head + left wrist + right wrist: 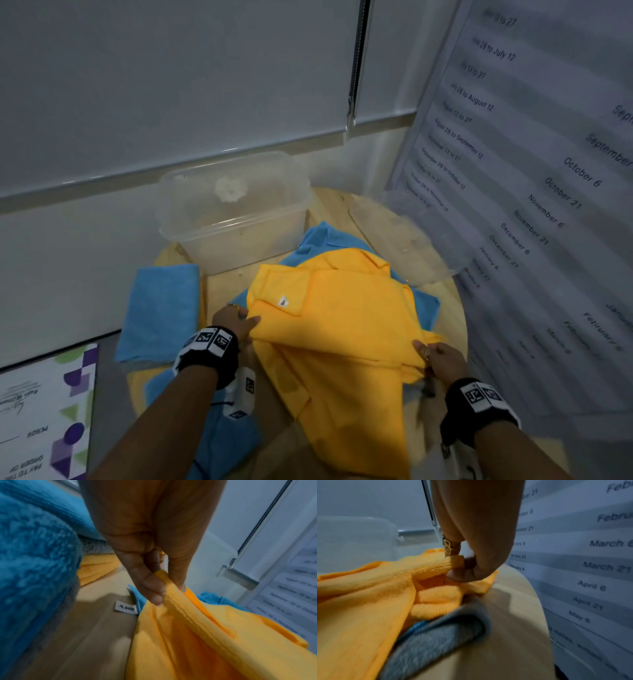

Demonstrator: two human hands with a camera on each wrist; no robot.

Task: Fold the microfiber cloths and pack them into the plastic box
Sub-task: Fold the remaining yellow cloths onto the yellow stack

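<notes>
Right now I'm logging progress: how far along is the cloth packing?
Early. The plastic box holds no cloths. Both hands, left hand and right hand, pinch one yellow cloth's edge. Left to do: folding it and the blue cloths, then packing.

The yellow cloth point(346, 325) is of a warm orange-yellow, plain, with no pattern; on it sits a small white label point(283, 302) with dark letters. Under it lie blue cloths point(161, 308), of a plain light blue, and in the right wrist view a grey cloth point(436, 642) with a grey stitched edge shows. The plastic box point(236, 212) is clear and milky, almost colourless. The table point(222, 291) is of pale wood, light beige. Both wrist bands point(209, 346) are black, and carry white squares with black block patterns. The wall chart point(534, 192) has grey and white stripes with dark date text. A white sheet point(48, 411) shows purple and green shapes.
</notes>
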